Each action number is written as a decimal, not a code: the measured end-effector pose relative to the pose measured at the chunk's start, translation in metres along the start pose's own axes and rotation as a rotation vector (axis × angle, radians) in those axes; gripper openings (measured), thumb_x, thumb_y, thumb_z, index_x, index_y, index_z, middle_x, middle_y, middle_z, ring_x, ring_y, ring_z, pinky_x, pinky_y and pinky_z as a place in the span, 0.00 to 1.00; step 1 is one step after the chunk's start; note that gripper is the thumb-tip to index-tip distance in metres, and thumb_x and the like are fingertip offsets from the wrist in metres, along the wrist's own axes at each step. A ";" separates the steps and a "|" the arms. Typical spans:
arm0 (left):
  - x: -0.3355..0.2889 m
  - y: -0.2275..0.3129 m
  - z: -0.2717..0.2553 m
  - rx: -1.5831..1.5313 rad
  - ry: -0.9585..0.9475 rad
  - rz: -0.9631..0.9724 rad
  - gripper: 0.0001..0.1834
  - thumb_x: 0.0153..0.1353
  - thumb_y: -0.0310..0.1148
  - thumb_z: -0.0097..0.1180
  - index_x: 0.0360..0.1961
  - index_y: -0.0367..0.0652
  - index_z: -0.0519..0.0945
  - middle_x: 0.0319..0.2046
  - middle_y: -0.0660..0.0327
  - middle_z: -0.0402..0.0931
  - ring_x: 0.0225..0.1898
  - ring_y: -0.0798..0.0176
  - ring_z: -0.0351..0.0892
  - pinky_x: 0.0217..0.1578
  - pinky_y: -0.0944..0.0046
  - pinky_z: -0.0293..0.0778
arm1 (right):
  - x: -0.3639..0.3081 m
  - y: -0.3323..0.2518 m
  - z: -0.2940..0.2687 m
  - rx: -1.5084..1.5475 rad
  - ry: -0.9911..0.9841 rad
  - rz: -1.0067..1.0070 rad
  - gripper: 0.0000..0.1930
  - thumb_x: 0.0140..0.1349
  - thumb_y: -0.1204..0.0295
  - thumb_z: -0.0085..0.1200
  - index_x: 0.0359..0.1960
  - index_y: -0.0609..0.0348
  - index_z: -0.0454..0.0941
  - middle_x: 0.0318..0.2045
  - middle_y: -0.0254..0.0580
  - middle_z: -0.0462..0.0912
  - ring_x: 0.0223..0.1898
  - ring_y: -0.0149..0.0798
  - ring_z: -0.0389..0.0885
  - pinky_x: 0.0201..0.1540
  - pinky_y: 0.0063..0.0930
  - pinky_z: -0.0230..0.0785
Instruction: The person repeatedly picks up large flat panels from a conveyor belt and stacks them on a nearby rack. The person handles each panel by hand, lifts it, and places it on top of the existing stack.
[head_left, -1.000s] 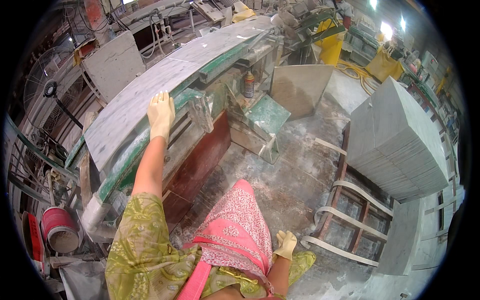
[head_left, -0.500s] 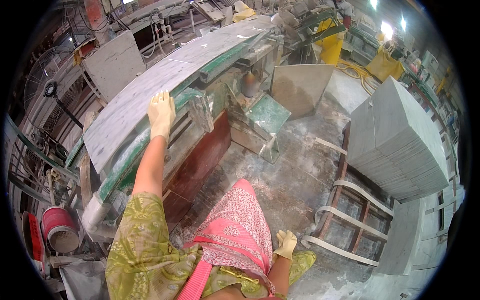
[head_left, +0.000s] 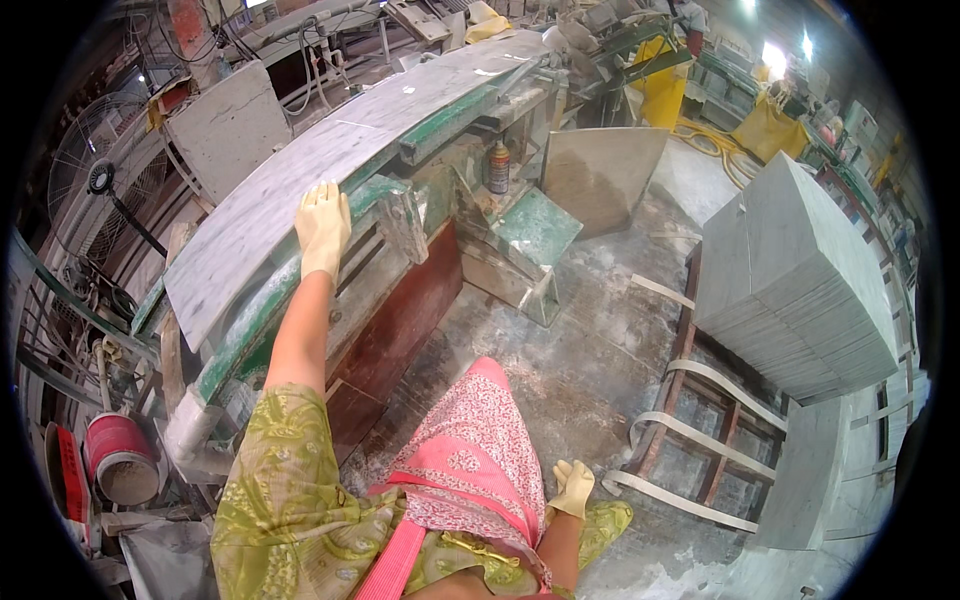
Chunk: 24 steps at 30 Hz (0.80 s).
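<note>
A long, thin, grey-veined white marble slab (head_left: 270,200) lies along a green-edged bench (head_left: 245,325) on my left. My left hand (head_left: 322,228), in a pale yellow glove, rests at the slab's near long edge, with its fingers stretched forward and side by side on top. The thumb is hard to make out. Low on the right, beside my pink patterned apron (head_left: 475,440), hangs my right hand (head_left: 571,488), gloved the same way. Its fingers are loosely bent and a little apart, holding nothing.
Stacked pale stone tiles (head_left: 795,275) stand on the right, beside a rusty metal frame (head_left: 688,400) with light straps. A spray can (head_left: 498,168) sits in the bench's recess. Left are a fan (head_left: 100,178) and a red bucket (head_left: 122,455). Yellow hose (head_left: 720,148) coils far right.
The marble slab appears to have shifted slightly toward the near left end of the bench. Both my hands stay in nearly the same places.
</note>
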<state>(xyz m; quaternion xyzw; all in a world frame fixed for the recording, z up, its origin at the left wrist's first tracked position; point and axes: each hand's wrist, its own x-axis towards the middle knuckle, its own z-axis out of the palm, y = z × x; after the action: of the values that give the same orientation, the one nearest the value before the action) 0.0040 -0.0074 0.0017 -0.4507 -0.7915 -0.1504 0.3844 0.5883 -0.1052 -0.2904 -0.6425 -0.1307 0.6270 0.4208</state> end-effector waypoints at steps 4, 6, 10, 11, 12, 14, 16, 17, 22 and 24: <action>0.000 -0.001 0.001 -0.003 0.006 0.006 0.18 0.64 0.36 0.51 0.49 0.34 0.80 0.48 0.46 0.80 0.52 0.48 0.78 0.58 0.53 0.69 | 0.004 0.004 0.002 0.028 0.052 -0.028 0.18 0.68 0.65 0.46 0.54 0.62 0.67 0.40 0.53 0.83 0.34 0.43 0.83 0.41 0.34 0.76; 0.000 -0.003 0.002 -0.003 0.007 0.017 0.18 0.65 0.36 0.50 0.49 0.34 0.79 0.48 0.46 0.80 0.52 0.48 0.78 0.58 0.53 0.69 | 0.002 0.004 0.001 0.025 0.040 -0.035 0.18 0.68 0.65 0.46 0.55 0.62 0.67 0.41 0.53 0.83 0.35 0.43 0.83 0.41 0.34 0.76; 0.001 -0.002 0.002 -0.003 -0.003 0.013 0.18 0.65 0.36 0.50 0.49 0.34 0.79 0.48 0.46 0.80 0.52 0.48 0.78 0.58 0.53 0.69 | -0.004 -0.002 0.001 0.003 -0.011 0.003 0.23 0.69 0.64 0.44 0.62 0.62 0.60 0.48 0.55 0.78 0.46 0.47 0.79 0.53 0.40 0.73; 0.001 -0.002 0.003 -0.003 0.004 0.018 0.18 0.65 0.36 0.50 0.49 0.34 0.79 0.48 0.46 0.80 0.52 0.48 0.78 0.58 0.53 0.69 | -0.004 -0.003 0.002 0.004 -0.009 0.012 0.23 0.69 0.64 0.44 0.62 0.62 0.60 0.48 0.55 0.78 0.46 0.47 0.79 0.54 0.40 0.73; 0.001 -0.003 0.003 -0.002 0.011 0.024 0.18 0.65 0.36 0.50 0.50 0.34 0.79 0.48 0.46 0.80 0.52 0.48 0.78 0.58 0.53 0.69 | -0.004 -0.003 0.002 0.005 -0.006 0.021 0.23 0.69 0.64 0.44 0.62 0.63 0.60 0.48 0.55 0.78 0.47 0.47 0.79 0.54 0.40 0.73; 0.001 -0.002 0.001 -0.002 0.008 0.023 0.18 0.65 0.35 0.50 0.50 0.34 0.79 0.48 0.46 0.80 0.51 0.48 0.78 0.58 0.53 0.69 | -0.005 -0.003 0.003 0.001 -0.006 0.014 0.24 0.69 0.63 0.44 0.62 0.63 0.60 0.48 0.55 0.78 0.47 0.47 0.79 0.54 0.40 0.72; -0.001 -0.003 0.002 0.006 0.010 0.022 0.18 0.65 0.36 0.50 0.49 0.34 0.79 0.48 0.46 0.80 0.51 0.48 0.78 0.58 0.53 0.69 | -0.007 -0.005 0.005 0.006 0.001 0.015 0.25 0.68 0.63 0.44 0.62 0.63 0.60 0.48 0.55 0.78 0.48 0.47 0.78 0.54 0.40 0.72; -0.001 -0.005 0.004 0.014 0.014 0.022 0.19 0.65 0.37 0.50 0.49 0.34 0.79 0.48 0.46 0.80 0.51 0.48 0.78 0.57 0.53 0.69 | -0.010 -0.007 0.007 0.012 0.007 0.020 0.25 0.68 0.63 0.44 0.62 0.64 0.60 0.48 0.55 0.78 0.48 0.47 0.78 0.54 0.40 0.72; 0.004 -0.047 -0.004 -0.238 -0.183 -0.034 0.18 0.66 0.40 0.47 0.50 0.40 0.80 0.48 0.46 0.79 0.48 0.45 0.79 0.52 0.51 0.72 | -0.006 -0.011 0.000 -0.011 0.005 0.014 0.26 0.66 0.64 0.44 0.62 0.67 0.60 0.48 0.57 0.77 0.46 0.47 0.79 0.53 0.39 0.72; 0.001 -0.088 -0.010 -0.379 -0.319 -0.197 0.19 0.67 0.43 0.45 0.50 0.45 0.79 0.47 0.45 0.79 0.47 0.43 0.79 0.50 0.49 0.73 | 0.002 -0.005 -0.006 0.003 0.000 0.007 0.26 0.66 0.64 0.44 0.62 0.68 0.60 0.49 0.58 0.77 0.45 0.47 0.79 0.53 0.39 0.73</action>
<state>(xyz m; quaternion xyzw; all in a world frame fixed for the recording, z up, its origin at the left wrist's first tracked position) -0.0646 -0.0615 0.0186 -0.4533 -0.8400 -0.2595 0.1470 0.5955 -0.1031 -0.2890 -0.6424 -0.1277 0.6285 0.4196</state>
